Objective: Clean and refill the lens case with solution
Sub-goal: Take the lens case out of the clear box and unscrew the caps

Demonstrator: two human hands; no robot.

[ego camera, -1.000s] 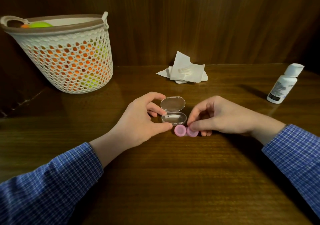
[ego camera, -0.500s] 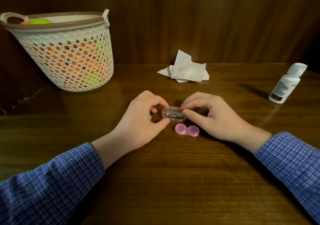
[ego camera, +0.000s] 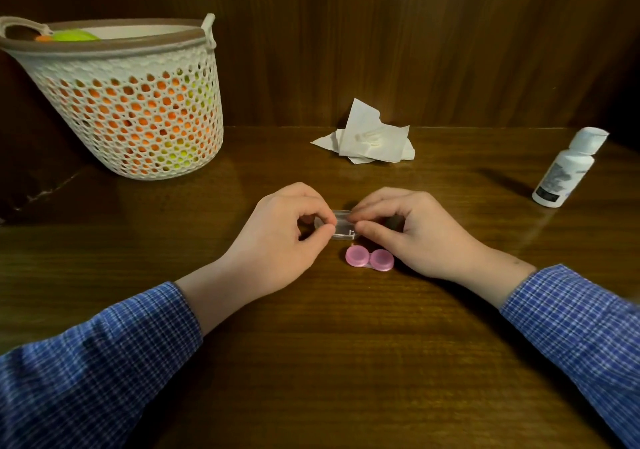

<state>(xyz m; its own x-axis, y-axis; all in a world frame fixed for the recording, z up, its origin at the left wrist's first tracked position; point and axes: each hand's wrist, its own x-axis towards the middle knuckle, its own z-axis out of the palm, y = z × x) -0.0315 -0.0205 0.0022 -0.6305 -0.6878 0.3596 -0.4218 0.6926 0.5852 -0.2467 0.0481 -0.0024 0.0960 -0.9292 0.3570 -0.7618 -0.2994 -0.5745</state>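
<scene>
Wooden tabletop (ego camera: 311, 362) and paneling are surrounding me as my left hand (ego camera: 277, 237) and right hand (ego camera: 419, 234) are pinching a closed clear box (ego camera: 343, 228) at center, pink lens case (ego camera: 369, 258) lying just beside it at six o'clock, mesh basket (ego camera: 131, 109) at ten, crumpled tissue (ego camera: 367, 138) at twelve, solution bottle (ego camera: 566, 171) at two.

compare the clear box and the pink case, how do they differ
The clear box is see-through and boxy; the pink case is opaque, with two round joined cups. The box is pinched between the left hand and right hand; the case lies untouched, nearer the person. Both are small and closed.
</scene>
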